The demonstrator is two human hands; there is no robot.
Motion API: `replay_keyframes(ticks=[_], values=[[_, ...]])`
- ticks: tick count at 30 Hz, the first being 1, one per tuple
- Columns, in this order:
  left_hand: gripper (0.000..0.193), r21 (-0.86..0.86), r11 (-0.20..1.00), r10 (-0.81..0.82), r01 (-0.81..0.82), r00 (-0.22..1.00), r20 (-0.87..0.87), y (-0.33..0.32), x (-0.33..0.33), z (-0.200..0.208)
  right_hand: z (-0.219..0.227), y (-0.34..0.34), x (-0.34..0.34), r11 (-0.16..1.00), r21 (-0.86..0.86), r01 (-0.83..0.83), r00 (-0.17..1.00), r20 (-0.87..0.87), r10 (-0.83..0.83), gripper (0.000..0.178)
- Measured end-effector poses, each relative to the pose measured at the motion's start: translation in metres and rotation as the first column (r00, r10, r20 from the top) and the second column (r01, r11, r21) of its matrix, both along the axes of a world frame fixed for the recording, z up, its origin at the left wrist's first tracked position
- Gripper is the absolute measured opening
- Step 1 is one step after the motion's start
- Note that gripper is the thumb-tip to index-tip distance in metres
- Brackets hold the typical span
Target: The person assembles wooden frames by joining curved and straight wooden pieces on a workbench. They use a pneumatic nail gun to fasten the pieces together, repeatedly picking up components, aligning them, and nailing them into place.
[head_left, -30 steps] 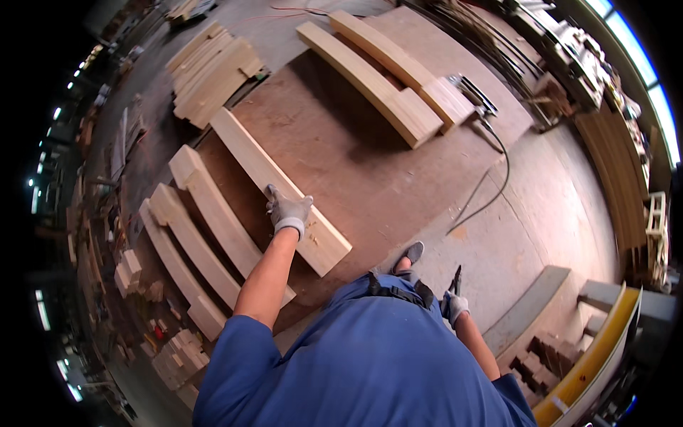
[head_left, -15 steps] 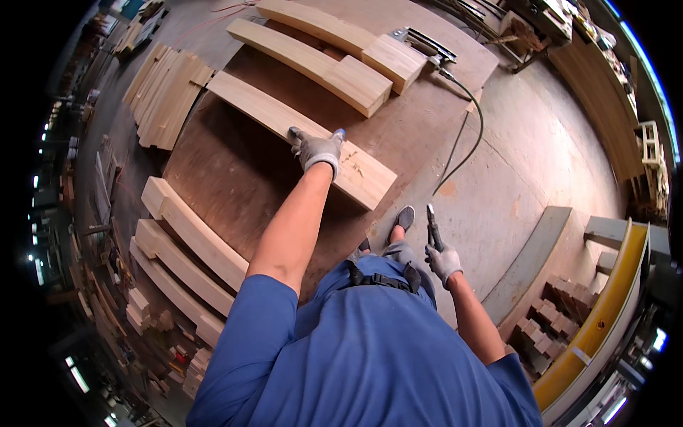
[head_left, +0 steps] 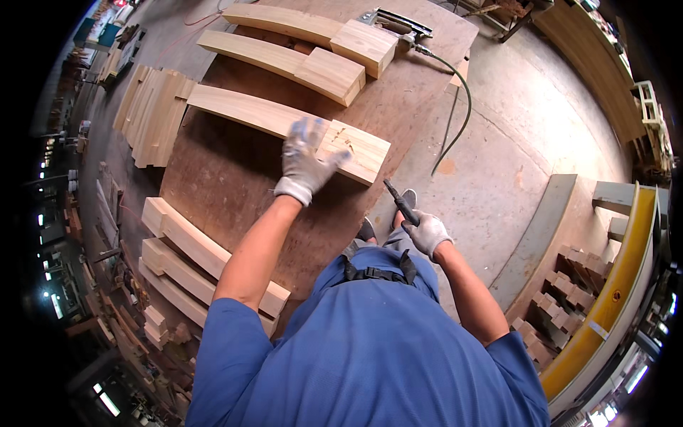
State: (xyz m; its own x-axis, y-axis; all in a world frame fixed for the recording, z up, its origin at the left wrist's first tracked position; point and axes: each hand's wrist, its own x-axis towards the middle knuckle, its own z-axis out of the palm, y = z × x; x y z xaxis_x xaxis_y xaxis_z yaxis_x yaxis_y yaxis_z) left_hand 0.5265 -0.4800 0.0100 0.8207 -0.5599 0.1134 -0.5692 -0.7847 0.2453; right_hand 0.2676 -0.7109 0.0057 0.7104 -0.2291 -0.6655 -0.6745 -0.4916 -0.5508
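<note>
A pale curved timber (head_left: 245, 109) with a thicker block end lies across the brown worktable, and rough dark marks show on that end's upper face. Over its near edge, beside the block, is my left hand (head_left: 306, 167) in a pale glove, fingers spread and slightly blurred; whether it touches the wood I cannot tell. My right hand (head_left: 428, 233), also gloved, is closed around a slim dark hand tool (head_left: 403, 203), whose exact kind is unclear. The tool's tip points up and left toward the timber's block end, apart from it.
Two similar timbers (head_left: 270, 57) lie farther back, beside an air tool (head_left: 398, 27) with a green hose (head_left: 469, 99). More shaped timbers (head_left: 192, 238) rest at the table's near left. Stacked boards (head_left: 153, 117) stand left. A yellow beam (head_left: 626, 263) is at the right.
My left hand has come away from its grip across the timber to the near edge, fingers spread. My right hand has moved left, tilting the tool toward the timber. The whole view has shifted.
</note>
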Motion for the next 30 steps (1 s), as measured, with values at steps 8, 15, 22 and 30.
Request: replay_keyframes(ticks=[8, 15, 22, 30], values=[[0.122, 0.496, 0.719, -0.512, 0.487, 0.854, -0.095, -0.041, 0.001, 0.015, 0.014, -0.002, -0.004, 0.999, 0.018, 0.036, 0.998, -0.051, -0.035, 0.040], [0.121, 0.466, 0.597, -0.512, 0.653, 0.757, -0.405, -0.080, 0.018, 0.060, 0.012, -0.005, -0.018, 0.996, -0.003, 0.089, 0.991, -0.097, -0.088, 0.040], [0.108, 0.255, 0.554, -0.476, 0.792, 0.553, -0.684, -0.096, 0.039, 0.020, 0.010, -0.014, -0.036, 0.996, 0.043, 0.083, 0.984, -0.162, -0.075, 0.042], [0.080, 0.260, 0.845, -0.284, 0.468, 0.804, -0.523, -0.067, 0.033, 0.026, 0.019, -0.023, -0.020, 0.994, -0.010, 0.108, 0.994, 0.022, -0.108, 0.037]])
